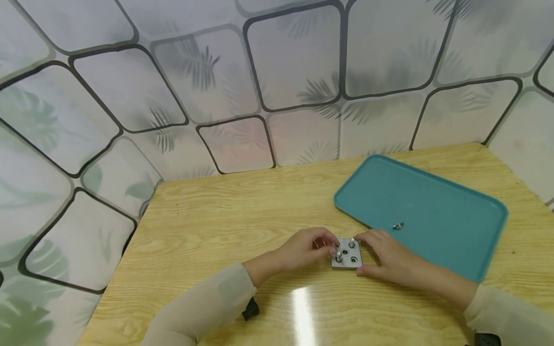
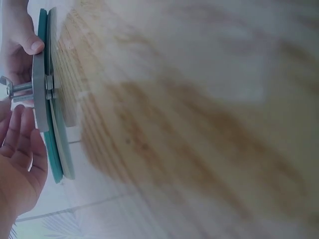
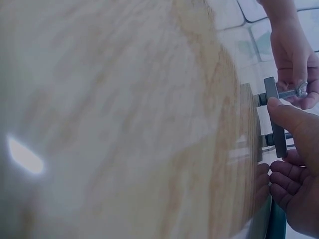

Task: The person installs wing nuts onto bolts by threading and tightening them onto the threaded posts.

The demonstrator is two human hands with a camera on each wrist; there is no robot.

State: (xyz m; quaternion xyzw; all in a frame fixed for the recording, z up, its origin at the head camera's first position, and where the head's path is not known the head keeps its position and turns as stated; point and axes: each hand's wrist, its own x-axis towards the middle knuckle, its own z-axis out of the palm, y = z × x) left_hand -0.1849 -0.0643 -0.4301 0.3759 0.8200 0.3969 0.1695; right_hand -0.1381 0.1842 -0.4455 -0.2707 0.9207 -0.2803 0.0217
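A small square metal plate [image 1: 345,265] with several holes sits over the table, held up by fittings beneath it. My right hand [image 1: 391,257] holds it by its right side, thumb at the near corner and index finger at the far one. A wing screw [image 3: 302,89] stands upright in the plate's near left hole. Around its winged head are the thumb and fingers of my left hand [image 1: 303,250], pinching it. Another upright screw [image 1: 352,243] is in the far right hole. The left wrist view shows the plate [image 2: 39,94] edge-on between both hands.
A teal tray [image 1: 433,202] lies behind and to the right, its near edge close to my right hand. One small metal wing screw [image 1: 398,226] rests on it. The wooden table [image 1: 216,216] runs back to a patterned wall covering [image 1: 298,62].
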